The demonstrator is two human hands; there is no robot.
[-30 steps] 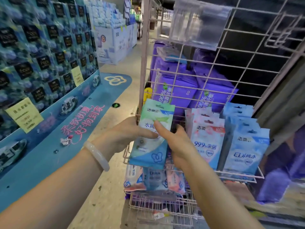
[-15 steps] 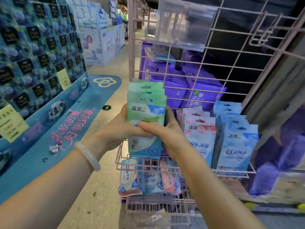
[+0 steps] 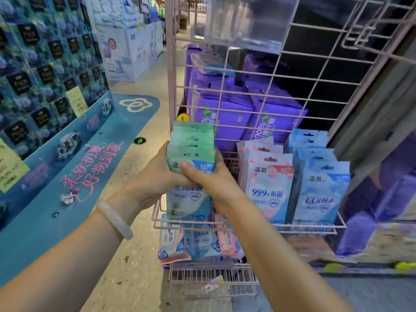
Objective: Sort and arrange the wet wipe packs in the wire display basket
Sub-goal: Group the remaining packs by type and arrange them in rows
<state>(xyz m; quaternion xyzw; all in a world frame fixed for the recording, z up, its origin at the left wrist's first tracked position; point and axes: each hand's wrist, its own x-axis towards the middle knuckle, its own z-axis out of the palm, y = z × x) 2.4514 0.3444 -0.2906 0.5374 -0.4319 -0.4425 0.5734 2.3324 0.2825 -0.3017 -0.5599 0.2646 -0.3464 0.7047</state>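
A tall pink wire rack [image 3: 265, 91] stands in the shop aisle, with big purple packs [image 3: 225, 109] stacked behind its grid. Low on its front hangs the wire display basket [image 3: 315, 226]. At the basket's right end stands a row of blue wet wipe packs [image 3: 320, 192], upright, one behind another, and just beside them to the left a row of pink wet wipe packs [image 3: 267, 188], also upright. At the left end, both hands grip a stack of green wet wipe packs [image 3: 192, 143], its lower edge down inside the basket and its tops fanned out above the fingers. The left hand [image 3: 157, 174] wraps around the stack's left side; a pale bangle [image 3: 114, 219] sits on that wrist. The right hand [image 3: 209, 179] clasps the right side, its thumb pressed across the front pack. Below, a lower wire basket [image 3: 211, 278] holds more packs [image 3: 198, 242], leaning loosely.
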